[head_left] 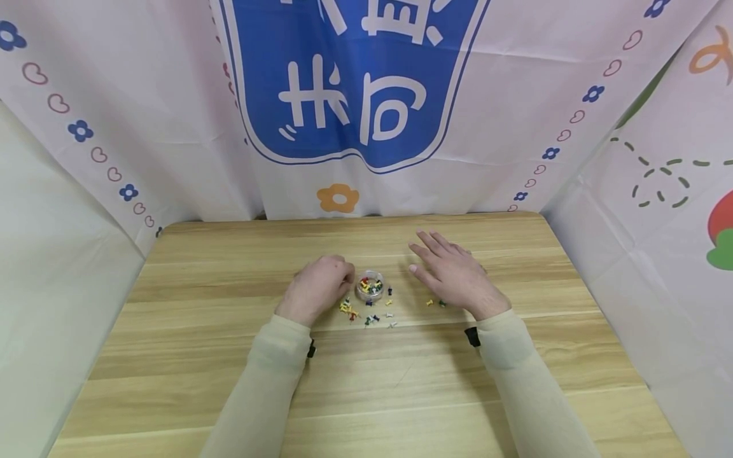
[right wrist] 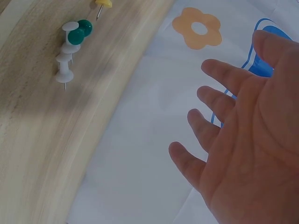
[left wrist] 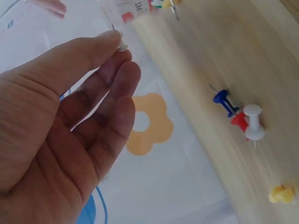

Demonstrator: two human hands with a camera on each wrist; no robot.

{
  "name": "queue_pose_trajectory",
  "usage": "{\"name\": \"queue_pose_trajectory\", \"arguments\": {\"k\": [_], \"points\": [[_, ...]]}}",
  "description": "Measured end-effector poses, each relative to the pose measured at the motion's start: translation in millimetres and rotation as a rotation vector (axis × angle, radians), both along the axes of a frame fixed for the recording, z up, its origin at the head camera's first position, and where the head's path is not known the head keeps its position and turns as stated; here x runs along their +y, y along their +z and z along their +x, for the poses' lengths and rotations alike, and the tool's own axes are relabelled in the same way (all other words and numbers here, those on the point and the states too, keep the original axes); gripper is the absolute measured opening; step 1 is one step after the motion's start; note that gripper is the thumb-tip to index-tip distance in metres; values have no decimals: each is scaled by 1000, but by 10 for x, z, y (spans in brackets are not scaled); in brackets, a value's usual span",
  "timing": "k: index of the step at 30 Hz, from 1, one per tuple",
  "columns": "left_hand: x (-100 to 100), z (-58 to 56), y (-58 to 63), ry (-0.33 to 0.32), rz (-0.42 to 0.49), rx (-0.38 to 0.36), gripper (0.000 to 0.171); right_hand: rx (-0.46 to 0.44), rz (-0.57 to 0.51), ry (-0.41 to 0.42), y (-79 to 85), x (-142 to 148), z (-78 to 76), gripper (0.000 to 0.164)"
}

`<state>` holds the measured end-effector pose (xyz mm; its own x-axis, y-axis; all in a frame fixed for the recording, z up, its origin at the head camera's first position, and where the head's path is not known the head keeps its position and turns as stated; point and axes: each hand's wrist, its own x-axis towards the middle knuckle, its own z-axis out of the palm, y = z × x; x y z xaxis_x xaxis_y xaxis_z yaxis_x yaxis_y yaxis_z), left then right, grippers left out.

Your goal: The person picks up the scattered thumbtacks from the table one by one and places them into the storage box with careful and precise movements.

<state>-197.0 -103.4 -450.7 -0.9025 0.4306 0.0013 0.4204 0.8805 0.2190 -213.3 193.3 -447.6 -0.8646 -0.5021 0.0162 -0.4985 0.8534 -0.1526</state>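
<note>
My left hand (head_left: 316, 287) is just left of a small clear round container (head_left: 371, 297) that holds push pins of several colours. In the left wrist view, its thumb and forefinger pinch a white push pin (left wrist: 122, 47), with the metal point upward. My right hand (head_left: 457, 275) hovers to the right of the container, fingers spread and straight, holding nothing. Nearest to it on the table are a yellow push pin (head_left: 429, 303) and a green push pin (head_left: 442, 304). The right wrist view shows white push pins (right wrist: 64, 74) lying beyond the fingertips.
Loose push pins lie in front of the container, among them a yellow cluster (head_left: 345, 307), a red pin (head_left: 352, 317) and white pins (head_left: 392, 325). The wooden table (head_left: 378, 394) ends at a printed cloth (head_left: 166, 146) behind.
</note>
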Motion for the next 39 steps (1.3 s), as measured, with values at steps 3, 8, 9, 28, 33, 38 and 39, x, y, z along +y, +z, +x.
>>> {"name": "queue_pose_trajectory", "arguments": {"k": [3,8,9,28,33,38,39], "points": [[42,25,39,-12,6,36,6,-6,0,-3,6,-1,4,68],[124,56,75,-62,13,86,11,2,2,8,14,7,7,67],[140,59,77,-71,9,95,12,2,4,8,16,9,7,67],[209,62,47,-101,52,157,15,-13,40,5,1,44,-23,65],[154,20,57,-41,54,173,30,-41,37,-10,-5,60,-31,52],[72,-50,29,22,48,218,46,-124,-1,-41,18,75,-9,28],[54,-62,24,35,48,226,50,-147,-9,-50,27,80,-3,21]]}}
